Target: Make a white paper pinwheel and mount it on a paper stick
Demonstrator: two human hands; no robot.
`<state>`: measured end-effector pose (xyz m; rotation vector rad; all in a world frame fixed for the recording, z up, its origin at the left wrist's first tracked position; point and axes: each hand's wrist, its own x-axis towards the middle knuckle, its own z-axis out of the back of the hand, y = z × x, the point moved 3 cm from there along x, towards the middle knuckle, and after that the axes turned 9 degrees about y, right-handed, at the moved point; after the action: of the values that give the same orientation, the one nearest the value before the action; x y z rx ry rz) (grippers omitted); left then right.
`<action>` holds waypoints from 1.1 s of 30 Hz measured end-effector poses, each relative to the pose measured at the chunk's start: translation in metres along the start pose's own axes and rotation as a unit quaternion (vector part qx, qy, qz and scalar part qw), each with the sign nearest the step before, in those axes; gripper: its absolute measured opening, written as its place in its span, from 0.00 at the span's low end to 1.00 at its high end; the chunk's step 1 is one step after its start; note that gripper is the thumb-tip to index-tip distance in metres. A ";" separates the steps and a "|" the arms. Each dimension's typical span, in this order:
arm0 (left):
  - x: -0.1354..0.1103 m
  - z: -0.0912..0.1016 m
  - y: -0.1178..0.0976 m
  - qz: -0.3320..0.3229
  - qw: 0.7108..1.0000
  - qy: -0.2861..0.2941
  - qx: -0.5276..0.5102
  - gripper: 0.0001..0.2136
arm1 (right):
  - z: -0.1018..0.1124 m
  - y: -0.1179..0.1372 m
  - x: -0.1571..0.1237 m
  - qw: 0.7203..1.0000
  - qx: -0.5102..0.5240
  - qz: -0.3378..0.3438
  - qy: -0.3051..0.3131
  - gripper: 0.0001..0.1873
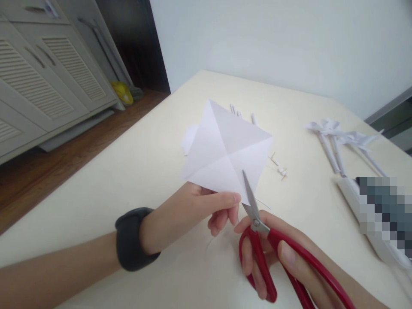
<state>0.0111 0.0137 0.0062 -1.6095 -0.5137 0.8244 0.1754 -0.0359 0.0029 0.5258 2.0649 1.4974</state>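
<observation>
Cream tabletop [112,184] against a white wall [273,47], with louvred cabinets [69,64] at left. By the left hand [199,204], a creased square of white paper [225,148] is pinched at its near edge, above the table. By the right hand [301,270], red-handled scissors [256,222] are gripped; the blades are parted at the sheet's near corner, the upper one lying along a crease. The left thumb could be nicked if the blades were swung leftward; a cut could wander off the crease if the sheet, held only at one edge, were let flex. Beyond the sheet, paper rolls [253,119] and small pin-like pieces [281,171] are seen; rightward, pinwheel-like paper shapes [330,126] on rolled sticks [328,152] are laid.
</observation>
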 end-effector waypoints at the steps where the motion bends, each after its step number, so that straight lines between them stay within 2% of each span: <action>1: 0.000 0.000 0.000 0.001 1.000 0.000 0.000 0.15 | 0.000 -0.001 0.000 1.000 0.000 -0.029 -0.006 0.22; 4: -0.001 -0.001 0.000 0.000 1.000 -0.012 0.003 0.15 | -0.001 -0.001 0.001 0.999 0.009 -0.047 -0.006 0.17; 9: -0.002 -0.003 0.000 -0.006 1.000 -0.027 0.010 0.14 | -0.001 -0.002 0.001 1.000 -0.006 0.000 -0.003 0.20; 13: -0.001 -0.003 0.001 0.000 1.000 -0.029 0.008 0.15 | -0.002 0.001 0.000 0.998 -0.010 -0.057 -0.001 0.18; 23: 0.000 -0.001 -0.004 0.005 1.000 -0.020 -0.002 0.15 | -0.002 0.005 0.000 0.998 0.001 -0.066 -0.009 0.18; 30: -0.001 -0.004 0.000 0.008 1.000 0.014 -0.021 0.15 | -0.004 0.008 0.000 0.999 -0.033 -0.028 0.016 0.20; 33: -0.001 -0.005 0.000 0.010 0.999 0.023 -0.026 0.15 | -0.003 0.007 0.002 0.999 -0.041 0.008 0.013 0.20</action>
<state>0.0141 0.0101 0.0063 -1.6792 -0.4914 0.7925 0.1716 -0.0349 0.0098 0.4952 2.0127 1.5994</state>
